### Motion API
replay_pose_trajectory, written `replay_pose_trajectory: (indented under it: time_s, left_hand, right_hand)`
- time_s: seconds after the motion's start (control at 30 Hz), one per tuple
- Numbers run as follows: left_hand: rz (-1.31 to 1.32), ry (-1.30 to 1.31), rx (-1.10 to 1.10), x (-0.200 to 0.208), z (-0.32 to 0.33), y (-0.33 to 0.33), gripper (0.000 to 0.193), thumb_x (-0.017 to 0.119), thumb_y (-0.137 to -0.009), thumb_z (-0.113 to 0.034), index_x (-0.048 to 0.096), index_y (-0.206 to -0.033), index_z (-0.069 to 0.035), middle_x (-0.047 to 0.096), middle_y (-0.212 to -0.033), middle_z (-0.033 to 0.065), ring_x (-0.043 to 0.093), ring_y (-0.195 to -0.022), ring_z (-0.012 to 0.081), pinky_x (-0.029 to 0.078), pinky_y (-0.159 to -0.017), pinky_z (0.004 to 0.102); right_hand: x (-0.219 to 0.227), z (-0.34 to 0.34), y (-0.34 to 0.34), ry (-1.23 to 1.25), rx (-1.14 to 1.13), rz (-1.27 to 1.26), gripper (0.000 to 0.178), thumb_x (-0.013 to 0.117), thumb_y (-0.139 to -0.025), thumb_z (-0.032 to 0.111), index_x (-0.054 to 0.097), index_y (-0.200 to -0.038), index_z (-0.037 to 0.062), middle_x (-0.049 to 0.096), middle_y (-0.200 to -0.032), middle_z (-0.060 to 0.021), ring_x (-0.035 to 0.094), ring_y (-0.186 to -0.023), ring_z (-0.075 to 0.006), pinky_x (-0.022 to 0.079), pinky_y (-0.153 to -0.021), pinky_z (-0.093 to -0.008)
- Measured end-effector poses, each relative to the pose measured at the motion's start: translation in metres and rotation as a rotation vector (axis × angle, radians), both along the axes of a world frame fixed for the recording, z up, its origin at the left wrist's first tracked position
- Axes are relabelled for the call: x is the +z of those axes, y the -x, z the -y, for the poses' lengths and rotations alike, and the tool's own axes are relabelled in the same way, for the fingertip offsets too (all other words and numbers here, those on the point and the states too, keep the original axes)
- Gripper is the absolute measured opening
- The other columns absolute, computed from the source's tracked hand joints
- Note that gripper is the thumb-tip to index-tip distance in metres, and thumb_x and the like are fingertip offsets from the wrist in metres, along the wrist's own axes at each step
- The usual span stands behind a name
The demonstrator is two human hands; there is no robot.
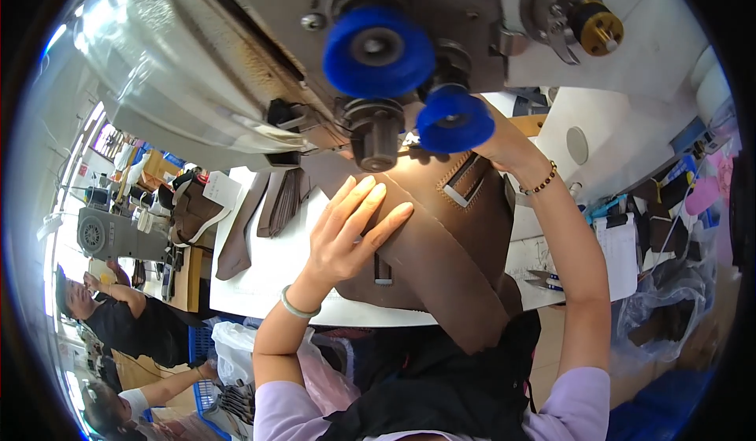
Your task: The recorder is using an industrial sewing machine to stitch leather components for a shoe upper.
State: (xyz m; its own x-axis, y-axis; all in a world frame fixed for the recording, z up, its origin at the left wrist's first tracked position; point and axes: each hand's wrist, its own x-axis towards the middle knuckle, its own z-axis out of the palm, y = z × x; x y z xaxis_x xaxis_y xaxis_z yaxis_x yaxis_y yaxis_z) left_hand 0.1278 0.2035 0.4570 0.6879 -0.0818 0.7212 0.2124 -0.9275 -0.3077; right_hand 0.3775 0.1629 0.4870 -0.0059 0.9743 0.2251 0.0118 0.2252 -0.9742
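Note:
My left hand (346, 240) lies flat, fingers stretched out, on a long brown leather-like strip (441, 260). That strip runs diagonally over a larger brown panel (492, 220), which has a stitched slot with a metal-edged opening (463, 183). Another slot (383, 272) shows left of the strip. On the panel's far right side rests my right hand (512, 151), its fingers mostly hidden behind a blue knob (455, 120). Above both hands stands a sewing machine (465, 8) with a second, larger blue knob (379, 51). The needle area is hidden.
Dark brown strips (279, 203) lie on the white table (339, 311) to the left. Thread snips (545, 279) and a paper sheet (616, 256) are at the right, near a clear plastic bag (669, 323). Two other people (134, 323) sit at far left beside a blue basket (201, 345).

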Motion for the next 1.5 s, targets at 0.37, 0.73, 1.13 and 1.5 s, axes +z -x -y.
replay_pose_trajectory:
  time_s: [0.37,0.73,1.13,1.5]
  left_hand:
    - [0.028,-0.098,-0.024,0.002,-0.009,0.005,0.035,0.063,-0.079,-0.009,0.067,-0.113,-0.008,0.059,-0.109,0.0087,0.061,-0.102,0.0223,0.052,-0.095,0.0372]
    - [0.063,-0.051,-0.078,0.007,-0.008,0.004,0.035,0.062,-0.072,-0.008,0.067,-0.105,0.001,0.064,-0.103,0.0133,0.064,-0.095,0.0254,0.055,-0.089,0.0385]
    - [0.135,0.004,-0.117,0.002,-0.014,0.001,0.032,0.06,-0.071,-0.006,0.069,-0.101,0.0,0.066,-0.098,0.0115,0.065,-0.091,0.024,0.056,-0.087,0.0372]
    - [0.156,0.045,-0.182,0.004,-0.023,0.0,0.035,0.06,-0.067,-0.006,0.068,-0.101,0.0,0.066,-0.099,0.0117,0.065,-0.089,0.0246,0.057,-0.08,0.0345]
  right_hand:
    - [-0.046,0.006,-0.03,0.371,-0.05,-0.242,0.044,0.073,-0.075,0.006,0.054,-0.114,0.0018,0.062,-0.101,-0.0023,0.059,-0.089,-0.0094,0.049,-0.078,-0.0247]
    - [-0.036,0.016,-0.033,0.131,0.024,-0.216,0.028,0.071,-0.074,0.001,0.064,-0.101,-0.0018,0.066,-0.095,-0.0097,0.065,-0.076,-0.0132,0.055,-0.067,-0.0254]
    - [-0.075,0.021,-0.061,0.185,-0.268,0.174,0.029,0.066,-0.083,0.011,0.059,-0.109,-0.002,0.065,-0.103,-0.0126,0.066,-0.091,-0.023,0.057,-0.078,-0.0337]
    - [-0.067,0.029,-0.038,0.147,-0.274,-0.038,0.038,0.072,-0.077,0.008,0.059,-0.111,-0.002,0.065,-0.107,-0.0111,0.063,-0.097,-0.0183,0.053,-0.085,-0.03]
